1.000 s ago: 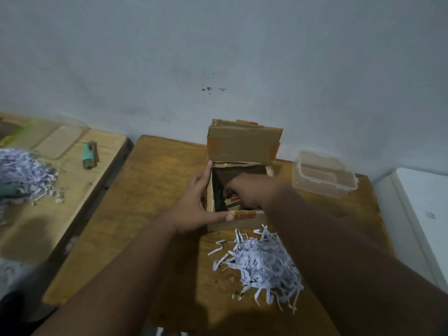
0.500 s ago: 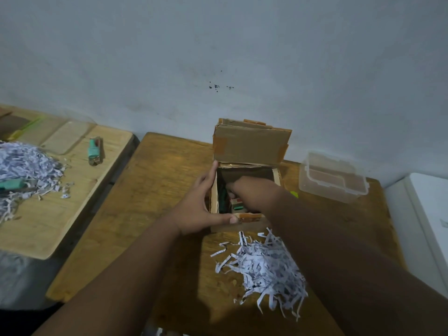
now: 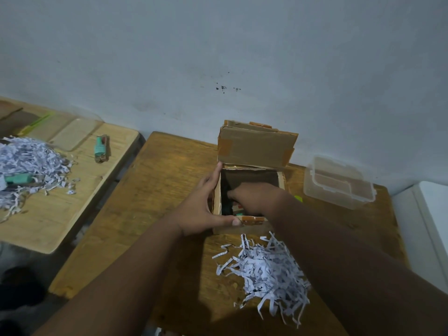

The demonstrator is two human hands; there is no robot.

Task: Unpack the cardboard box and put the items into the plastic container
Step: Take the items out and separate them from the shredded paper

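Observation:
A small cardboard box (image 3: 257, 149) stands near the back of the wooden table (image 3: 155, 190) with its lid flap raised. My left hand (image 3: 203, 207) clasps the box's left wall and front corner, thumb on the front rim. My right hand (image 3: 254, 197) reaches down inside the box, and its fingertips are hidden among dark, green and red items (image 3: 236, 210). I cannot tell whether it holds one. The clear plastic container (image 3: 312, 187) sits open to the right of the box, with nothing visible inside.
A pile of shredded paper (image 3: 266, 265) lies in front of the box. On the left a second table (image 3: 48, 214) carries more shredded paper (image 3: 26, 156), a teal lighter (image 3: 100, 147) and a clear lid (image 3: 75, 134). A white cabinet (image 3: 431, 214) stands at the right. A wall rises behind.
My right hand has stayed inside the box, shifting slightly among the items. My left hand keeps its hold on the box. The view has drifted a little to the left.

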